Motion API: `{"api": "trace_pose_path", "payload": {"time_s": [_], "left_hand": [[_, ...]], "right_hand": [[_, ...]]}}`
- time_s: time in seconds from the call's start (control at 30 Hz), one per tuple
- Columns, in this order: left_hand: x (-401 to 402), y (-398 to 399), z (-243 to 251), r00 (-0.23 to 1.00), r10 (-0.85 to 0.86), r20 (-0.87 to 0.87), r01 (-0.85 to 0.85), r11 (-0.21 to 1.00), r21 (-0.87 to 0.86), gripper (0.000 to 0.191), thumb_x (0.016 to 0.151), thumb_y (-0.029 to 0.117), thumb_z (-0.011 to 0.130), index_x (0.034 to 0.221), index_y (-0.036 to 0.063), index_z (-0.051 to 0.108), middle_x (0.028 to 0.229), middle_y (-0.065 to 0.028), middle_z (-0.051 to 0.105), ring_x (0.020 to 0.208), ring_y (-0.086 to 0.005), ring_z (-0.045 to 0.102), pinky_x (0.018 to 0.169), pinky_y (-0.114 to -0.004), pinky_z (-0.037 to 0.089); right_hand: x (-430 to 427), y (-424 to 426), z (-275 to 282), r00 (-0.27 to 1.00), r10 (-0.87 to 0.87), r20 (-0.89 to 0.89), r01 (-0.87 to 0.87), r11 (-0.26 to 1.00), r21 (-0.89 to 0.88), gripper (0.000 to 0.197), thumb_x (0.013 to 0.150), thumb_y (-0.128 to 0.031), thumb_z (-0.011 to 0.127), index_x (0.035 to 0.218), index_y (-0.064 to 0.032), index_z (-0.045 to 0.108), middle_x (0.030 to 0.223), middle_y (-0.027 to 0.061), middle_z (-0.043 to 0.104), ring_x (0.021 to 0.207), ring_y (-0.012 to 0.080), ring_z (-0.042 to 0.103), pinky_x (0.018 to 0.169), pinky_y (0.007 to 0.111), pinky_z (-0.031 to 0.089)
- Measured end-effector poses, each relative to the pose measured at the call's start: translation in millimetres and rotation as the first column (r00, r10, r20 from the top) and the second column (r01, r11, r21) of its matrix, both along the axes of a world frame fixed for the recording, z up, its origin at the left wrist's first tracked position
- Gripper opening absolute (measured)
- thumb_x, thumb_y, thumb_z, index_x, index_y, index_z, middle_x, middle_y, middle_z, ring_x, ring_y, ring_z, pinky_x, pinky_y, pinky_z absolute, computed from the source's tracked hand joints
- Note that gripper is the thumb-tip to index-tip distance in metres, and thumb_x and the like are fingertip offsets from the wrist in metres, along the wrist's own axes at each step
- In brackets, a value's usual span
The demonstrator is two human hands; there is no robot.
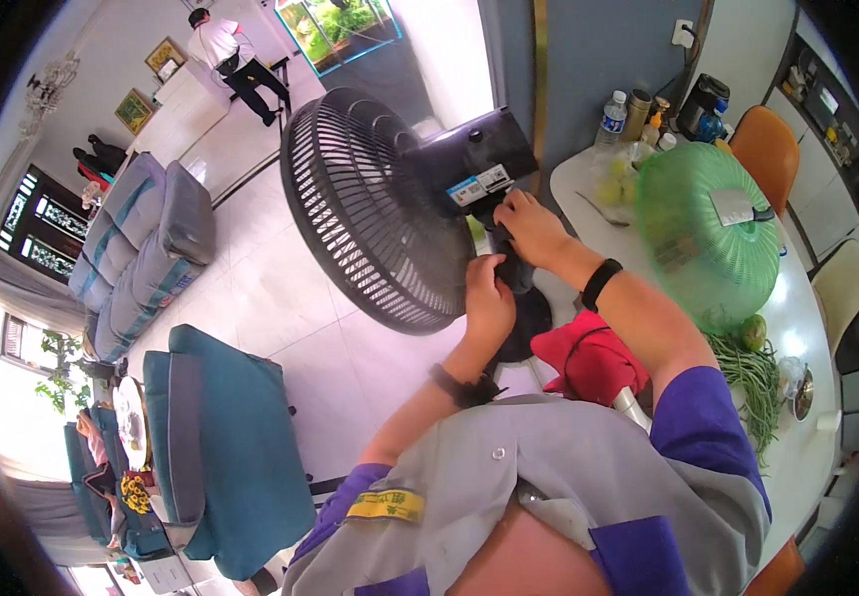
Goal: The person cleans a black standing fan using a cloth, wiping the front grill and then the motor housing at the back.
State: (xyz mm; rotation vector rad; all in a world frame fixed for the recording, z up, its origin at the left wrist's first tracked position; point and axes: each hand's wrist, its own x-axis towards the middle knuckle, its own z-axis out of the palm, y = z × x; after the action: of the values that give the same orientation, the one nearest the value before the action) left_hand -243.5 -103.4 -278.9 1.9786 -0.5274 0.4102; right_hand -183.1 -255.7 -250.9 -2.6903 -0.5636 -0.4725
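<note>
A black standing fan stands in front of me, its round grille turned to the left. Its motor housing carries a label with writing. My right hand grips the fan's neck just under that housing, fingers curled over it. Lower down, my left hand is closed around the upper stand close to the grille's rim, thumb up. Exactly what lies under the fingers of both hands is hidden. The dark base of the fan shows behind my left hand.
At right a white table bears a green mesh food cover, long green beans and a water bottle. Red cloth hangs beside it. A teal armchair and grey sofa stand left. Another person stands farther off.
</note>
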Motion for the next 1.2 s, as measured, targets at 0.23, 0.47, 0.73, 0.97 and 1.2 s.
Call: {"api": "trace_pose_path", "payload": {"time_s": [0.23,0.47,0.73,0.97,1.2], "left_hand": [[-6.9,13.0,47.3,0.990,0.075,0.116,-0.064,0.994,-0.092,0.034,0.072,-0.010,0.046,0.104,-0.0027,0.052,0.107,-0.0203,0.052,0.102,-0.0369,0.049,0.091,-0.041,0.040],[12.8,11.4,83.0,0.962,0.121,0.245,-0.096,0.989,-0.111,0.046,0.075,-0.009,0.049,0.120,-0.0060,0.040,0.116,-0.0254,0.044,0.109,-0.0400,0.043,0.097,-0.042,0.034],[16.3,21.4,43.2,0.980,0.025,0.199,-0.046,0.994,0.101,0.051,0.077,-0.004,0.050,0.125,-0.0103,0.034,0.121,-0.0321,0.041,0.111,-0.0468,0.041,0.099,-0.048,0.033],[13.7,23.1,39.8,0.978,0.001,0.209,-0.066,0.951,0.302,0.052,0.072,-0.004,0.054,0.121,-0.0122,0.037,0.122,-0.0307,0.040,0.108,-0.0469,0.042,0.096,-0.047,0.036],[12.9,24.0,42.2,0.987,-0.014,0.162,-0.063,0.885,0.461,0.044,0.074,-0.003,0.052,0.117,-0.0118,0.044,0.118,-0.0269,0.043,0.105,-0.0420,0.045,0.092,-0.045,0.039]], "right_hand": [[-17.0,21.4,73.0,0.987,0.142,0.079,-0.150,0.982,0.114,0.040,0.059,0.004,0.068,0.094,-0.0075,0.052,0.103,0.0121,0.046,0.101,0.0341,0.050,0.083,0.040,0.045],[25.9,61.5,135.2,0.835,0.114,0.538,-0.214,0.968,0.129,0.037,0.072,0.000,0.055,0.109,-0.0044,0.055,0.115,0.0145,0.050,0.102,0.0335,0.052,0.081,0.039,0.046],[44.5,59.0,70.6,0.934,0.010,0.358,-0.006,1.000,-0.012,0.058,0.067,0.000,0.061,0.125,-0.0062,0.051,0.134,0.0063,0.046,0.119,0.0272,0.042,0.096,0.040,0.037],[27.9,60.4,46.5,0.904,-0.002,0.428,-0.014,0.999,0.035,0.060,0.062,0.002,0.062,0.120,-0.0059,0.053,0.128,0.0060,0.048,0.115,0.0288,0.044,0.096,0.039,0.038],[14.4,47.8,36.1,0.894,-0.123,0.432,0.066,0.987,0.145,0.037,0.067,-0.004,0.062,0.103,-0.0058,0.055,0.109,0.0109,0.052,0.100,0.0318,0.051,0.083,0.040,0.046]]}}
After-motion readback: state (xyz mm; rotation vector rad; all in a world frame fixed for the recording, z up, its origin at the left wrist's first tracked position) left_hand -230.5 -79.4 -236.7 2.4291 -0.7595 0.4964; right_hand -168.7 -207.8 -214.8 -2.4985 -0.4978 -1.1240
